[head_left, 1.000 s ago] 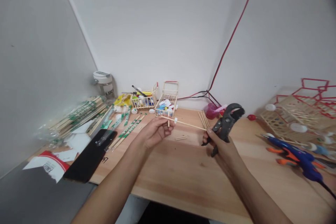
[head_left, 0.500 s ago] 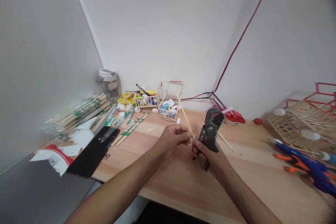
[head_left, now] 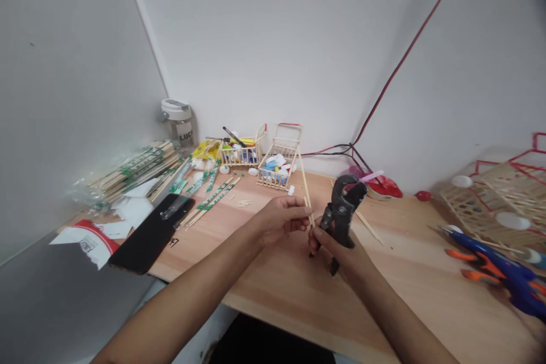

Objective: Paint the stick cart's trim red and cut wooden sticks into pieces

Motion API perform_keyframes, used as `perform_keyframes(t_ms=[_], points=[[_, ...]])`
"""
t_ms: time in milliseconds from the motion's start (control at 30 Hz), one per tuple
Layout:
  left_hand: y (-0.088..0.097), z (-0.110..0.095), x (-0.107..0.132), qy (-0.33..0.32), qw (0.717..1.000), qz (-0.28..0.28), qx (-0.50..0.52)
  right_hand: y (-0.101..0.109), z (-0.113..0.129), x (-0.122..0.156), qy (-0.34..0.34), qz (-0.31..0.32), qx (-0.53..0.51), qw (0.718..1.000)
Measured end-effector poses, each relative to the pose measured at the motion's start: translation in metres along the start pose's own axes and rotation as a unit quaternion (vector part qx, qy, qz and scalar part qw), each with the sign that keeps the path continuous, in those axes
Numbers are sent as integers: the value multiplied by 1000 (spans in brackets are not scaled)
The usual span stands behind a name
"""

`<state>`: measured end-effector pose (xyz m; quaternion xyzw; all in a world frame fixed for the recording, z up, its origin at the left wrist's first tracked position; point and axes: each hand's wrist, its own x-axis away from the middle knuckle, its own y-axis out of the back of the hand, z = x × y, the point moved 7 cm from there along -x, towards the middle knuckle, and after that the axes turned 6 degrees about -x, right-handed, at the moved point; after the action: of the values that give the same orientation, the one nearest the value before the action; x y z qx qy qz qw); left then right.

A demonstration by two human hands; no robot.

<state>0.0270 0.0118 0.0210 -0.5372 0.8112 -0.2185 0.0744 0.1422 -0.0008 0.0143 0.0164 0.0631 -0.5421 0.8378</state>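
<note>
My right hand (head_left: 330, 243) grips a black hand cutter (head_left: 341, 213) with a rounded jaw, its head pointing up and away. Between the thumb and fingers of that same hand is the lower end of a long bamboo stick (head_left: 304, 176), which slants up toward the back. My left hand (head_left: 285, 219) is closed in a pinch beside it. A short stick piece (head_left: 306, 202) stands at its fingertips, alongside the long stick. Several cut stick pieces (head_left: 244, 203) lie on the table beyond my left hand.
Two small stick-built carts (head_left: 275, 173) filled with bits stand at the back. Wrapped chopsticks (head_left: 145, 168), a black phone (head_left: 149, 236) and a lidded jar (head_left: 179, 125) are left. To the right lie a blue-orange glue gun (head_left: 490, 261) and a larger stick cart (head_left: 482, 202).
My left fingers have shifted slightly toward the long stick, and a short piece now shows beside it. The long stick stands more upright. The camera view has shifted slightly.
</note>
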Motion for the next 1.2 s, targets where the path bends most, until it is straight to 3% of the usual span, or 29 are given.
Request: perform_keyframes(t_ms=[367,567,767,933,1200], points=[[-4,2,5,24,999,29,-22,5,-18,2,-17,-3,43,999],[-3,2,5,2,997,46,-55,6,-16,4,-43,-22,56,997],[-3,2,5,-20,995,28,-90,9,-23,2,-63,-23,65,996],[1,4,4,4,999,6,-37,5,-19,2,-57,-28,33,997],[-2,9,5,59,997,52,26,6,-12,3,-29,-26,69,997]])
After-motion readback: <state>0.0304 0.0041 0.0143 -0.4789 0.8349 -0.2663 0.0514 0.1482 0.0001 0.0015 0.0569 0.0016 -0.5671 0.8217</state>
